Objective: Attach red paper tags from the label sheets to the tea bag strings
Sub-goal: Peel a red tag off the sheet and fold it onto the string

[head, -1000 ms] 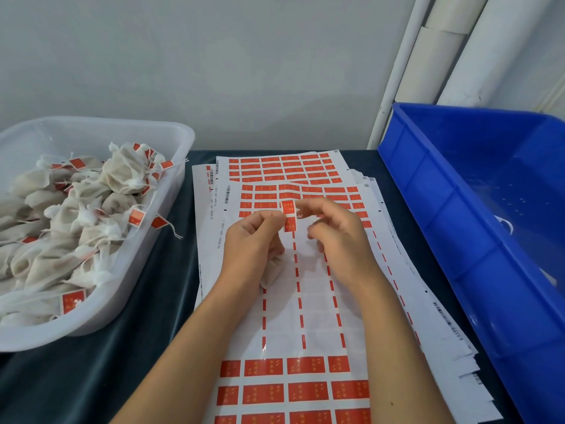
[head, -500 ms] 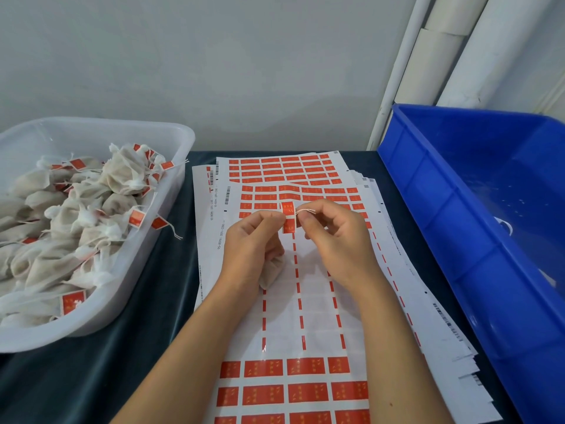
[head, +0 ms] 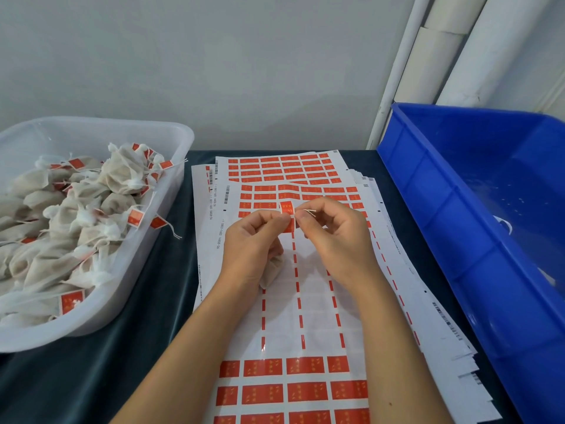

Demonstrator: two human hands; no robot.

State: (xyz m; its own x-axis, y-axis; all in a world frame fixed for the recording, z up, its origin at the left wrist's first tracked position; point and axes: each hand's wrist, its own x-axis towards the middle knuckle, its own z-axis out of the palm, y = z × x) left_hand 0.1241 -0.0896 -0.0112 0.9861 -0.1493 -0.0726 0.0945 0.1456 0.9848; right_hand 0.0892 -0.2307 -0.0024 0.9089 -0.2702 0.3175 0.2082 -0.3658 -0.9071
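Your left hand [head: 253, 240] is pinching a red tag [head: 287, 216] with its fingers, with a tea bag [head: 273, 270] tucked under your palm. Your right hand [head: 333, 237] is pinching the thin white string [head: 309, 211] tight, just beside the tag, above the label sheets [head: 305, 301] on the tabletop [head: 122, 362].

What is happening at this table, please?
A person is tagging tea bags. The left hand pinches a curled red paper tag and tucks a small white cloth tea bag under its palm. The right hand pinches the thin white string beside the tag. Both work above the white label sheets. A clear plastic tub on the left holds tagged bags.
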